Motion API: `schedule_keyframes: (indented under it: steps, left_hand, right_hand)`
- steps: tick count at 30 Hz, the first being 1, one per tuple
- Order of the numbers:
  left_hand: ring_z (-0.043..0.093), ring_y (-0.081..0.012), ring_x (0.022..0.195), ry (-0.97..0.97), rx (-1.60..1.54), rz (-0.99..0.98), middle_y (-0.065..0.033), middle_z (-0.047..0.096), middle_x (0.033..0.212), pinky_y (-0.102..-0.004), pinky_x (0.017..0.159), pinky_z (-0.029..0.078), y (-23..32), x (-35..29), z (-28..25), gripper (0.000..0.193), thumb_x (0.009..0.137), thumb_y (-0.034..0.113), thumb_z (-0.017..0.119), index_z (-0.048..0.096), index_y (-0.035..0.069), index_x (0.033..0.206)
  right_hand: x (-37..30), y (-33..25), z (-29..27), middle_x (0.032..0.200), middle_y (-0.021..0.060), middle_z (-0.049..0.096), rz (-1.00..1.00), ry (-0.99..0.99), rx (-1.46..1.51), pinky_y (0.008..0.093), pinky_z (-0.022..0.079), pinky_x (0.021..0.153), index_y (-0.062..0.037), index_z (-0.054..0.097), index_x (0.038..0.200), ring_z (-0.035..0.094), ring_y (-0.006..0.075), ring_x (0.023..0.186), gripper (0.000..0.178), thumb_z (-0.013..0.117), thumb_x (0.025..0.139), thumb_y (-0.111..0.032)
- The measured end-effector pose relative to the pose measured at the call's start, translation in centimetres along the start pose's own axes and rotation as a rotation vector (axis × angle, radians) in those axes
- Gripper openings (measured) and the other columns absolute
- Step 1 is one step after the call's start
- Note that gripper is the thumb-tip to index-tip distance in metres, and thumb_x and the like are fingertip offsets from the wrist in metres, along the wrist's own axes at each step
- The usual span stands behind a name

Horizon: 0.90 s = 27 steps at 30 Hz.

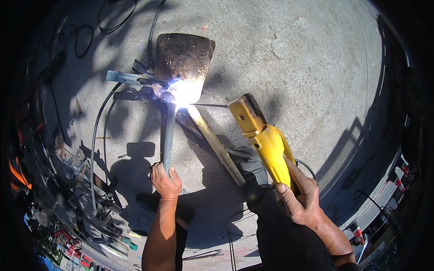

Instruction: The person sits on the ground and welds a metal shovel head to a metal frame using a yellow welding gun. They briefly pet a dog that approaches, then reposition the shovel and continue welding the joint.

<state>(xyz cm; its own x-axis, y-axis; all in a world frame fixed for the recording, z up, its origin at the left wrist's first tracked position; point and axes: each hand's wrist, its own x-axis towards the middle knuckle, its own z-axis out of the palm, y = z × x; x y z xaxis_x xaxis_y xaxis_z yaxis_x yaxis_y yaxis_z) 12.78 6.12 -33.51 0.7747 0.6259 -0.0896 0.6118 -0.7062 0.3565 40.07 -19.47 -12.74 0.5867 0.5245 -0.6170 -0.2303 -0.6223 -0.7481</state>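
My left hand (166, 180) is wrapped round the lower end of a grey metal pipe (169, 135). The pipe's far end meets a rusty, broad metal blade (184, 56), shaped like a shovel or hoe head. My right hand (300, 196) grips a yellow welding electrode holder (273, 153). From its jaw a thin welding rod (210, 105) runs left to the blade's near edge. A bright arc (183, 92) burns there, with small sparks, and its glare hides the joint. A grey, clamp-like metal piece (129, 77) sits beside the blade on the left.
A pale bar (217, 144) slants from the glare toward my knee. Black cables (96, 140) curve across the concrete floor (294, 58) on the left. Assorted metal parts and tools (77, 158) lie along the left edge. A dark shoe (248, 167) is near the electrode holder.
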Motion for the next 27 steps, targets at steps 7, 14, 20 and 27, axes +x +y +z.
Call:
schedule_keyframes:
  steps: [7, 14, 20, 27]
  left_hand:
    - [0.056, -0.0461, 0.091, 0.009, -0.009, 0.003, -0.0258, 0.056, 0.094, -0.0535, 0.080, 0.045, 0.25, 0.17, -0.11, 0.042, 0.102, 0.037, 0.049, 0.055, -0.005, 0.100]
    - [0.057, -0.0456, 0.091, -0.005, -0.023, -0.015, -0.0252, 0.057, 0.094, -0.0533, 0.080, 0.044, 0.23, -0.02, 0.09, 0.042, 0.102, 0.037, 0.049, 0.056, -0.004, 0.100]
    - [0.057, -0.0454, 0.092, -0.003, -0.025, -0.011, -0.0247, 0.057, 0.095, -0.0532, 0.081, 0.045, -0.13, -0.22, 0.20, 0.041, 0.102, 0.036, 0.049, 0.056, -0.004, 0.102]
    - [0.057, -0.0458, 0.093, 0.008, -0.014, 0.011, -0.0251, 0.057, 0.096, -0.0536, 0.083, 0.046, 0.03, -0.03, 0.01, 0.040, 0.102, 0.035, 0.051, 0.056, -0.005, 0.101]
  right_hand:
    - [-0.50, 0.91, -0.04, 0.084, 0.0125, 0.071, -0.050, 0.111, 0.038, 0.0260, 0.052, 0.066, 0.0129, 0.046, 0.146, 0.068, 0.0142, 0.066, 0.058, 0.066, 0.101, -0.017]
    - [-0.59, 0.63, -0.19, 0.087, 0.0113, 0.069, -0.009, 0.087, 0.030, 0.0248, 0.049, 0.065, 0.0108, 0.045, 0.148, 0.064, 0.0125, 0.065, 0.060, 0.065, 0.102, -0.022]
    - [-0.39, 0.88, -0.10, 0.087, 0.0142, 0.070, -0.044, 0.076, 0.040, 0.0268, 0.051, 0.068, 0.0132, 0.047, 0.145, 0.067, 0.0152, 0.069, 0.059, 0.068, 0.100, -0.019]
    - [-0.23, 0.55, -0.04, 0.087, 0.0144, 0.071, -0.011, 0.048, 0.017, 0.0278, 0.051, 0.069, 0.0130, 0.049, 0.143, 0.068, 0.0172, 0.070, 0.057, 0.068, 0.100, -0.019]
